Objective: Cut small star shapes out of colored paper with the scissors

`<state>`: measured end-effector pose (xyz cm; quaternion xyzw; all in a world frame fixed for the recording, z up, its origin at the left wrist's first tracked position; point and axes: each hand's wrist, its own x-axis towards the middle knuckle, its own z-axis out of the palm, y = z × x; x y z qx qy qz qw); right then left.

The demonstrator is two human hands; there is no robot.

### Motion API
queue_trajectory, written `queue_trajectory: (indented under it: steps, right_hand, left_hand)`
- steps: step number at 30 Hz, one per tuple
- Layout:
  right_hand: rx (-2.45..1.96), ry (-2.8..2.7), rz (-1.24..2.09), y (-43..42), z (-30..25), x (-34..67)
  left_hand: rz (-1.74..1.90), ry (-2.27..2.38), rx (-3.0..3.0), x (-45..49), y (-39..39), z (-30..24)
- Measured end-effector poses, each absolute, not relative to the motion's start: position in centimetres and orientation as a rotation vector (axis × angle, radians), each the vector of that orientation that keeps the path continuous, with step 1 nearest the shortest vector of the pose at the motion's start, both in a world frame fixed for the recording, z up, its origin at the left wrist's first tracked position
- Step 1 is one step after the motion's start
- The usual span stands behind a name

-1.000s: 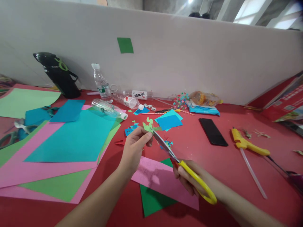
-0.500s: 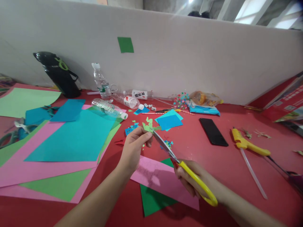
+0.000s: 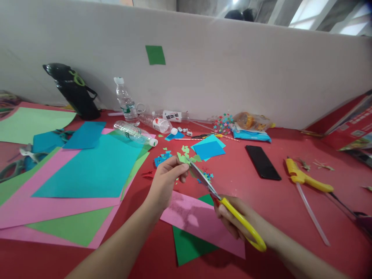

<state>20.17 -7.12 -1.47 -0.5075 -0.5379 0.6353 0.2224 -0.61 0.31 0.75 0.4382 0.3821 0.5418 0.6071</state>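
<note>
My left hand [image 3: 167, 180] pinches a small piece of light green paper [image 3: 182, 158] between thumb and fingers. Light green scraps lie just behind it, and where the held piece ends among them is hard to tell. In my right hand [image 3: 236, 217] is a pair of scissors [image 3: 242, 223] with a yellow handle, its blades pointing up and left. The blade tips meet the green paper beside my left fingertips. Below both hands a pink paper strip [image 3: 200, 224] with faint pencil marks rests over a dark green sheet [image 3: 190, 246].
Coloured sheets [image 3: 87, 170] cover the left side. Plastic bottles [image 3: 132, 133] and a black flask [image 3: 71, 91] stand or lie along the white partition [image 3: 217, 69]. To the right are a black phone [image 3: 263, 162] and a yellow glue gun [image 3: 308, 180].
The view has shifted slightly. The scissor tips stay at the green paper beside my left fingers, and both hands keep their hold.
</note>
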Motion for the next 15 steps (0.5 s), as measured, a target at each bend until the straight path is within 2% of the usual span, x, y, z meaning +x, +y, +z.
queue_trajectory:
  steps: [15]
  right_hand:
    - [-1.499,-1.463,1.676,-7.22,-0.90,19.80]
  left_hand:
    - [1.288,0.864,1.001,-0.61,0.26,0.73]
